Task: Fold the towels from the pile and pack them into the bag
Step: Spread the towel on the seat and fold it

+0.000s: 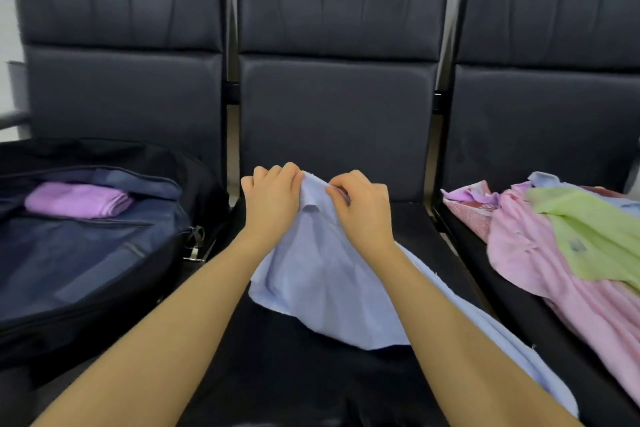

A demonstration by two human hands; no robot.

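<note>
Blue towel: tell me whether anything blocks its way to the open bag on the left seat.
Nothing visible does. Both the left hand and right hand pinch the blue towel over the middle seat. The bag lies unzipped beside it, holding only a folded purple towel at its far end.

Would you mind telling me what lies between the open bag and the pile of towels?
In the head view, the middle seat, where the left hand and right hand grip a light blue towel.
</note>
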